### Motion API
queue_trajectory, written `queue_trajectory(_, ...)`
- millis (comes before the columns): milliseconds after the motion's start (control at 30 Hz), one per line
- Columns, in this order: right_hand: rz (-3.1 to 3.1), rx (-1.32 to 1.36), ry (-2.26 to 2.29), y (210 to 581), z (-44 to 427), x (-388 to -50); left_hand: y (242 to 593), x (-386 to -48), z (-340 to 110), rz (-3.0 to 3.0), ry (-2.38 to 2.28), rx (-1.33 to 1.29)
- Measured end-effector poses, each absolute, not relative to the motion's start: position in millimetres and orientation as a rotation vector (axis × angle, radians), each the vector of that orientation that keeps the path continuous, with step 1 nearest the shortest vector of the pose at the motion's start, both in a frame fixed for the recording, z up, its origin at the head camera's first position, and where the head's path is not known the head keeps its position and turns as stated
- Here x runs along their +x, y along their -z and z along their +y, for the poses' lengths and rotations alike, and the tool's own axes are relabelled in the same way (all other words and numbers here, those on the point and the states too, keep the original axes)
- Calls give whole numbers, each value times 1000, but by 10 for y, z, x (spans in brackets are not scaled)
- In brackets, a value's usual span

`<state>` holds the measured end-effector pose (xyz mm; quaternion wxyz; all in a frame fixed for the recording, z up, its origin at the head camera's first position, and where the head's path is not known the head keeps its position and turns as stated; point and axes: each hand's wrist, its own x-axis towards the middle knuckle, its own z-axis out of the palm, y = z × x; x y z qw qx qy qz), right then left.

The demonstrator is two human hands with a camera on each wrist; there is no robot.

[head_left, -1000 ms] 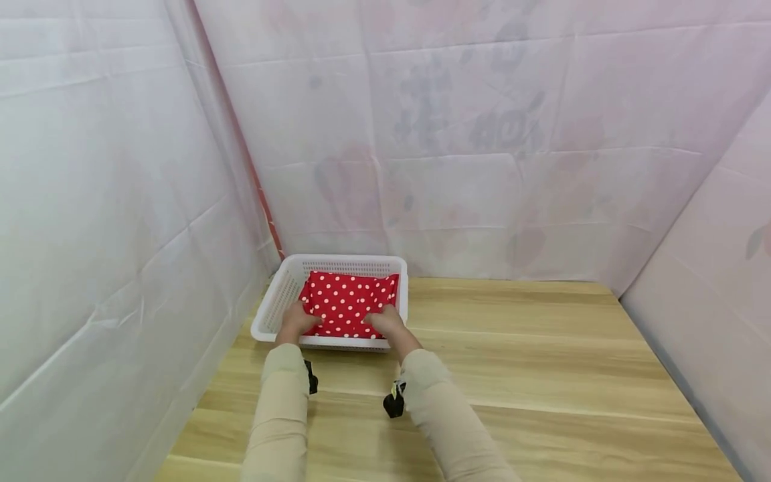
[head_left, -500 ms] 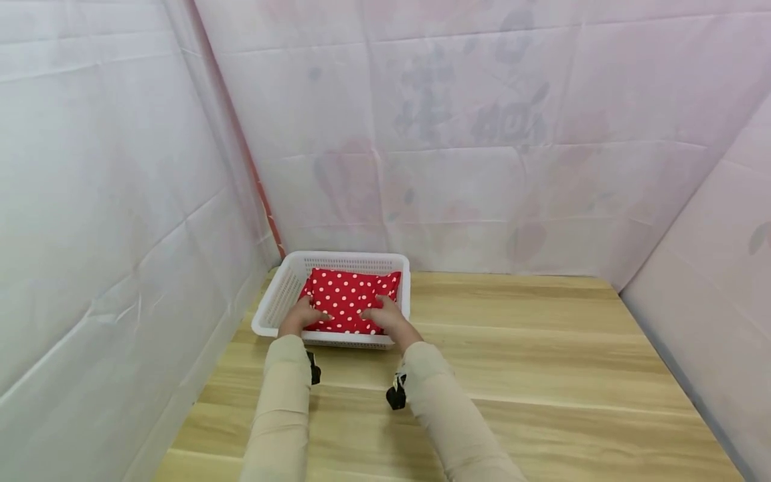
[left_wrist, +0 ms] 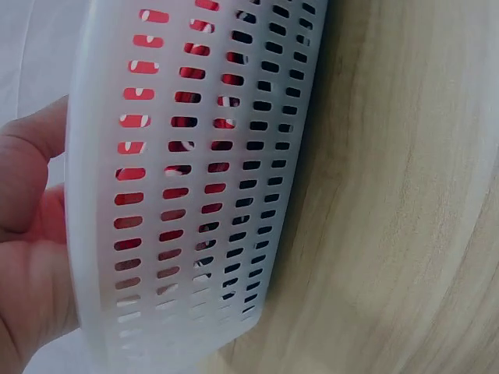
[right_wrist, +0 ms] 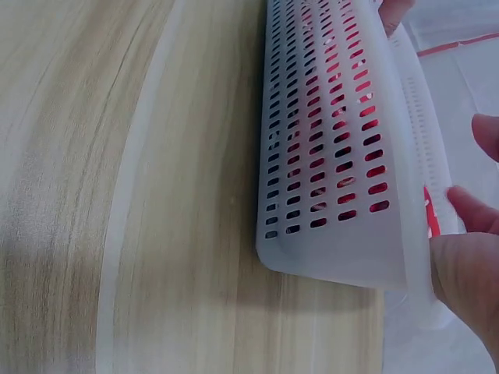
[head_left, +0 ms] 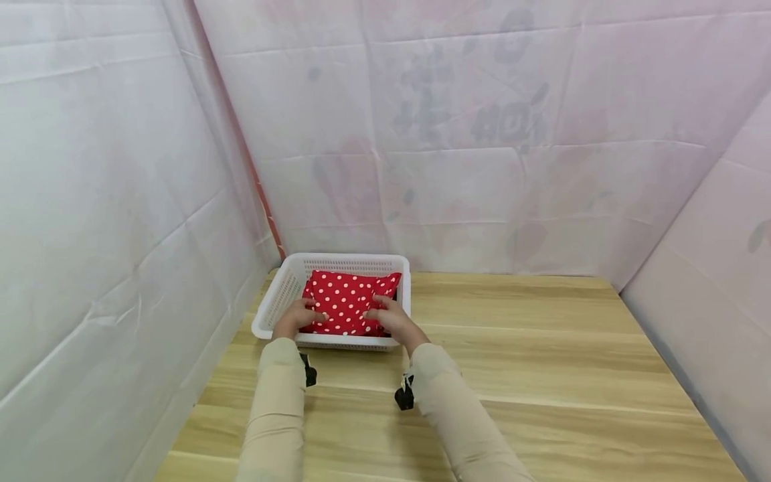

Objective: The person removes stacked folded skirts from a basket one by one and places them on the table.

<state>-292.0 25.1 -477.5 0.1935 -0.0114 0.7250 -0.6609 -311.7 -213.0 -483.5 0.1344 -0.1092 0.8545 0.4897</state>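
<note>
A red cloth item with white polka dots (head_left: 343, 302), folded into a rough rectangle, lies in a white perforated plastic basket (head_left: 277, 304). My left hand (head_left: 297, 318) reaches over the near rim at the left, its fingers loosely extended by the cloth's near left corner. On the other side my right hand (head_left: 394, 321) comes over the near right corner, fingers spread and the fingertips beside the cloth. The right wrist view shows the thumb and fingers apart (right_wrist: 472, 261) above the rim. Through the basket's slots, red and white cloth shows in the left wrist view. Its underside is hidden.
The basket stands at the far left of a wooden table (head_left: 542, 348). Pale printed sheeting (head_left: 446, 147) rises behind it, with more white sheeting (head_left: 132, 234) close along the left side.
Both hands have spread slightly outward, the left to the left and the right to the right. The cloth stays in the basket, with a dark gap now showing at its right edge.
</note>
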Motion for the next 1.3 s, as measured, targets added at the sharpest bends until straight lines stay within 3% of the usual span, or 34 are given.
queue_trajectory(267,1943,-90,1830,4819,252,-2964,4895,-3124,-2196,2301,-1669,-425)
queue_trajectory(467,1803,24,2008,4856,220,-3017,4891,-3117,-2186,2310,-1712,-438)
queue_trajectory(1000,2091,118,2033,4896,129,-3004,4879,-3130,-2167,2161,-1936,-383)
queue_trajectory(1300,1749,150,2342,4804,230,-3033,4864,-3106,-2166,1860,-2287,-298)
